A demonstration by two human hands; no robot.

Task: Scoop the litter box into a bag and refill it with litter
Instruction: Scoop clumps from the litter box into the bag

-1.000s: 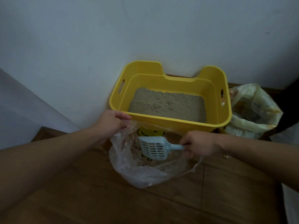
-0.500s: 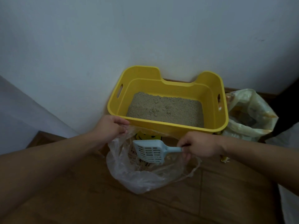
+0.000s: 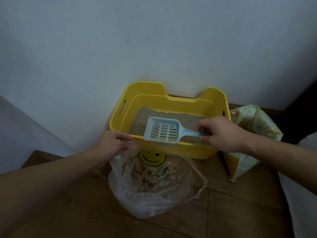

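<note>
Both forearms reach forward from the bottom corners of the view, bare to the wrist. The right hand [image 3: 221, 133] is extended over the near right part of the litter box [image 3: 173, 103], knuckles up, its fingers and thumb closed around the end of the scoop [image 3: 162, 131] handle. The left hand [image 3: 112, 143] sits lower, at the box's near left corner, its fingers pinched shut on the rim of the clear plastic bag [image 3: 154, 191], holding the mouth up and open.

The scoop is pale blue and slotted. Its long axis runs roughly left to right, the handle pointing right into the gripping hand and the open mouth of the head pointing left and slightly away. The head hovers above the near wall of the box, over the litter [image 3: 142, 117]; a few small yellowish bits lie in its near edge.

The yellow litter box stands on the wooden floor [image 3: 240, 212] against a white wall [image 3: 154, 40], with grey-beige litter spread across its bottom. The bag lies on the floor just in front of the box, touching its near wall, printed with a yellow smiley face and dark lettering. To the right of the box stands an opened litter sack [image 3: 253, 121], partly hidden behind the right forearm.
</note>
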